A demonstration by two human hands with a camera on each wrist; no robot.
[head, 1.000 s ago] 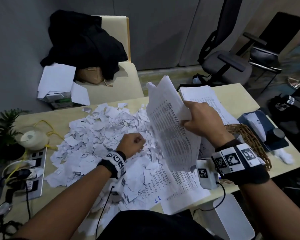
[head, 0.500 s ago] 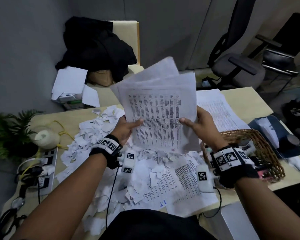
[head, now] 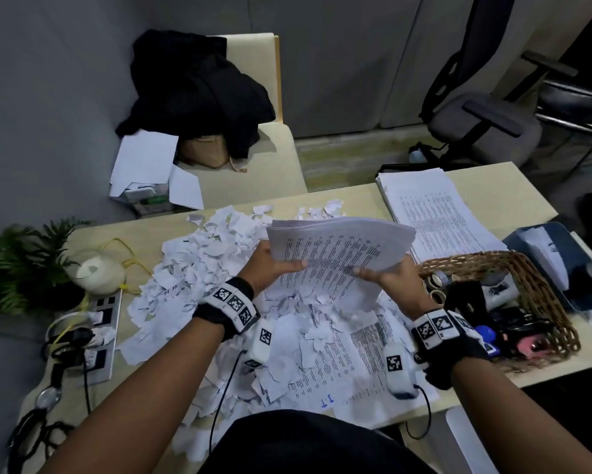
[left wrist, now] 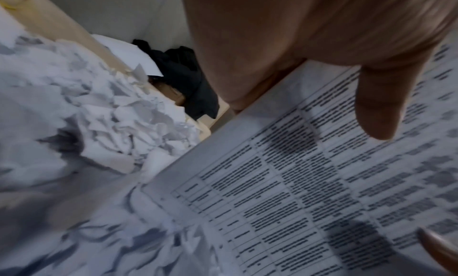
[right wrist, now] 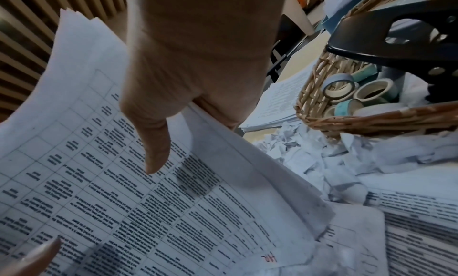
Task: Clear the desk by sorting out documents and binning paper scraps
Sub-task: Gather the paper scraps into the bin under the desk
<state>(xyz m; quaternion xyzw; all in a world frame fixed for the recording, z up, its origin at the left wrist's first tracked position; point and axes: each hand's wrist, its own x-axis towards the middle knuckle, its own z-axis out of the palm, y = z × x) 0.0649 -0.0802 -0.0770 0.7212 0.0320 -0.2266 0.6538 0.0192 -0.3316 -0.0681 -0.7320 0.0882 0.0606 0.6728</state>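
Centre of the head view: our left hand (head: 270, 268) and right hand (head: 388, 278) now both grip the document sheaf (head: 339, 254), tipped from upright to nearly flat above the scrap heap (head: 212, 268) on the desk (head: 493, 186).

Left wrist view: thumb pressed on print.

Right wrist view: same pinch; stacking probably comes next.

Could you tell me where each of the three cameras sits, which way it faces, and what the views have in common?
Head: worn high, looking forward and down at the desk; shows both forearms, left hand and right hand.
Left wrist: looks along the left hand at the sheaf of documents and paper scraps.
Right wrist: looks along the right hand toward the wicker basket.
Shared: all three show the sheaf.
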